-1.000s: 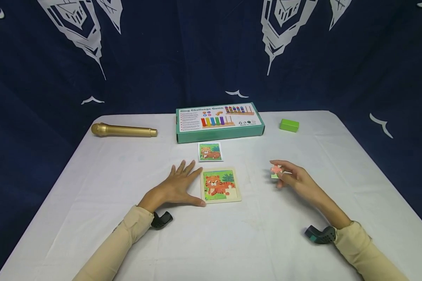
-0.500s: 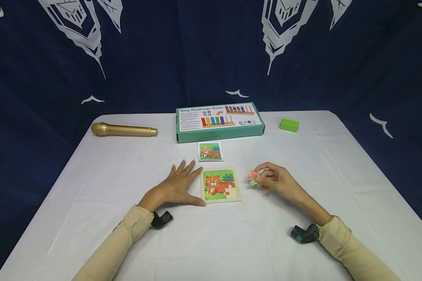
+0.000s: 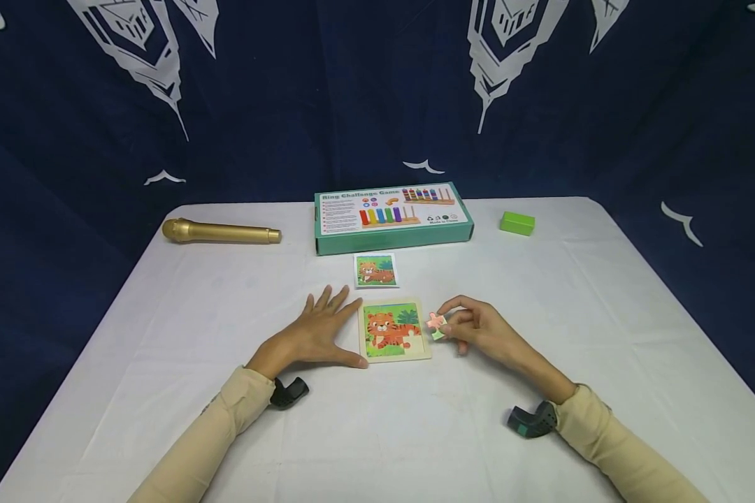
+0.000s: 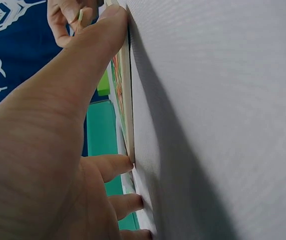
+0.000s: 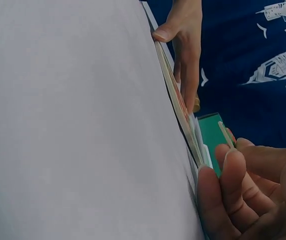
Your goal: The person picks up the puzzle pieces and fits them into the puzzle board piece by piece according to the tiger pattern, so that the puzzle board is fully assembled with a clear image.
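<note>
A square tiger jigsaw puzzle (image 3: 391,330) in a pale wooden frame lies flat on the table, with a bare gap at its lower right corner. My left hand (image 3: 317,335) is spread beside it, thumb and index fingertip touching the frame's left corners. Just off the frame's right edge, my right hand (image 3: 481,327) pinches a pink and green puzzle piece (image 3: 436,323) between thumb and fingers. In the right wrist view the piece (image 5: 226,134) appears edge-on, held above the table. The left wrist view shows my left thumb (image 4: 113,22) against the frame's edge.
A small tiger picture card (image 3: 376,271) lies just behind the puzzle. Farther back is a green Ring Challenge Game box (image 3: 393,220). A gold microphone (image 3: 222,232) lies at the back left, and a green block (image 3: 517,223) at the back right.
My right hand has moved left with the puzzle piece, from well right of the puzzle to close beside its frame. The piece has turned a little. My left hand stays put.
</note>
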`<control>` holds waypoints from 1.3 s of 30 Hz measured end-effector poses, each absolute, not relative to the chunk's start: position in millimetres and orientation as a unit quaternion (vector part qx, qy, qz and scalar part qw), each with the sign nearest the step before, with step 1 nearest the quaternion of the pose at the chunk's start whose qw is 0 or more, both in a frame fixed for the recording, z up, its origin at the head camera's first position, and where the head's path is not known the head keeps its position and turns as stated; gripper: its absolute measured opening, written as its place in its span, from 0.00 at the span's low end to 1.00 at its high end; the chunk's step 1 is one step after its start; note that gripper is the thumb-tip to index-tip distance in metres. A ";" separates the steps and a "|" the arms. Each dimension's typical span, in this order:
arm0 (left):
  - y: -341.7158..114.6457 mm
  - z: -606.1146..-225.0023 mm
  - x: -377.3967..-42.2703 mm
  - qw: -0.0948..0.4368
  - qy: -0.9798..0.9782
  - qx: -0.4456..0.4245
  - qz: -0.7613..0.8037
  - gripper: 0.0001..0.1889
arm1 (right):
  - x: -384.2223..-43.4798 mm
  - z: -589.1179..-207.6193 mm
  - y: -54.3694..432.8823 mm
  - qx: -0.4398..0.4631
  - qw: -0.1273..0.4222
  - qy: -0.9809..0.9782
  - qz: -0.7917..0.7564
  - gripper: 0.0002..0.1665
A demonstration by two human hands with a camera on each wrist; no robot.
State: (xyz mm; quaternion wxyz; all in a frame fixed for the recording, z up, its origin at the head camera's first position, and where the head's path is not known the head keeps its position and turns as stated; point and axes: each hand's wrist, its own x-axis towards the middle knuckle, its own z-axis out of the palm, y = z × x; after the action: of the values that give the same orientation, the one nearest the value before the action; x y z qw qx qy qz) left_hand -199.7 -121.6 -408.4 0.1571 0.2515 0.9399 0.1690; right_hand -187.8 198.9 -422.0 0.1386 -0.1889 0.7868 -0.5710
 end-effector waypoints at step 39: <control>-123.5 -409.4 -199.9 0.154 0.938 0.259 0.171 0.60 | -179.9 -420.5 172.7 -0.245 0.165 0.815 -0.499 0.18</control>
State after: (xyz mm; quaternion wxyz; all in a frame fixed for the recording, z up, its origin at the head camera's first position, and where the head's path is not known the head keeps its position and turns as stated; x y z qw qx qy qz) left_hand -199.9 -123.5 -409.4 0.1536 0.2590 0.9382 0.1707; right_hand -179.9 172.7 -420.5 0.1647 -0.2453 0.8148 -0.4988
